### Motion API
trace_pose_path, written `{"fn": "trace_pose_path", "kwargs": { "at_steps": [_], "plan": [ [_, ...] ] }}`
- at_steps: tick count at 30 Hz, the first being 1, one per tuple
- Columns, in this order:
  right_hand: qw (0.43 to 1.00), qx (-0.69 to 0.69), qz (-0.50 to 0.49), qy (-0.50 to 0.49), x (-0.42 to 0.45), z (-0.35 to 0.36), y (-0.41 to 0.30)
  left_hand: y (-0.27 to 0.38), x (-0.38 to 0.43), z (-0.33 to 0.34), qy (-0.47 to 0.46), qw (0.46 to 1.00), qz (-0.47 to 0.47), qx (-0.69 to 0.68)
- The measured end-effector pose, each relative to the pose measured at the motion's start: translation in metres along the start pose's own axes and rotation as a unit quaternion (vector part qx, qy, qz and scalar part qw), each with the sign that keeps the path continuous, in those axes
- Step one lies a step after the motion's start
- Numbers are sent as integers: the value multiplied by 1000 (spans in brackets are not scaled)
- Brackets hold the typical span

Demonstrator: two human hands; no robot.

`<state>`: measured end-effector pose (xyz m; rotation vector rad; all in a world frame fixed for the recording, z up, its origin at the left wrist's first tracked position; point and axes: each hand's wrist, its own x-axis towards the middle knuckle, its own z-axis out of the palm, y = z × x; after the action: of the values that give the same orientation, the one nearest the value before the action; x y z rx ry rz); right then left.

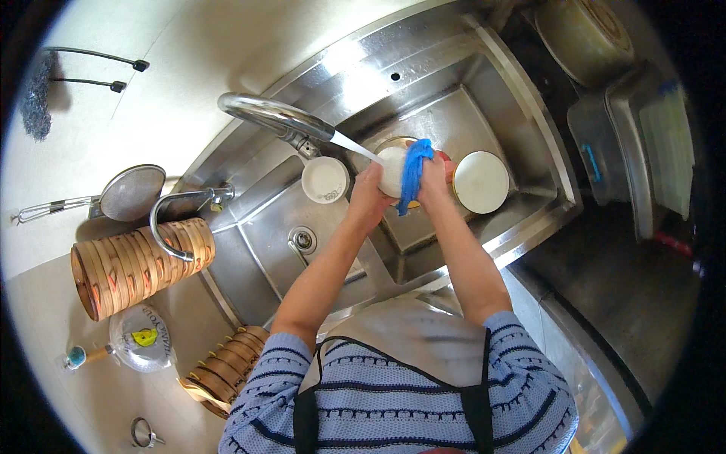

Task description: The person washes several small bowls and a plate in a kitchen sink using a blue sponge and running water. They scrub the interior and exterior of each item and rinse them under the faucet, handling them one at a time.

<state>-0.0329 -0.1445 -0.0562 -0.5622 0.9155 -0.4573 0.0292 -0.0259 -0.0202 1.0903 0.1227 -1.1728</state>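
Note:
My left hand grips the near-left edge of a white bowl or dish over the right basin of a stainless steel sink. My right hand is closed on a blue cloth, pressed against the dish's right side. From the faucet a stream of water runs onto the dish's left part. A white dish with a dark rim lies just right of my right hand. To the left, a small white bowl sits by the divider. Something round and metallic is partly hidden beneath my hands.
A second faucet arches over stacked bamboo steamers at the left. More steamers stand nearer me. A mesh strainer leans by the wall. The left basin has a drain. Metal pots and trays are at right.

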Motion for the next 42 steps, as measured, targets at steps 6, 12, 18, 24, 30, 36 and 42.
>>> {"fn": "trace_pose_path", "kwargs": {
  "at_steps": [6,12,18,24,30,36,42],
  "plan": [
    [996,67,-47,-19,-14,7,19,-24,15,16,71,972,101,-200],
    [992,68,-30,-101,-37,3,9,-22,27,-13,108,971,157,141],
    [934,-249,-225,-120,-45,9,-11,41,4,10,-59,991,-116,-43],
    [666,-508,-496,-229,-59,7,0,37,17,-14,-77,980,-158,-89],
    [794,-447,-345,-226,-54,-8,-14,20,7,-4,-59,989,-42,-129],
    [960,64,-191,-193,-54,-12,-41,18,3,2,-45,976,46,-207],
    [932,-19,-131,-337,-71,35,-62,9,17,-10,-116,967,-21,-224]
  ]
}}
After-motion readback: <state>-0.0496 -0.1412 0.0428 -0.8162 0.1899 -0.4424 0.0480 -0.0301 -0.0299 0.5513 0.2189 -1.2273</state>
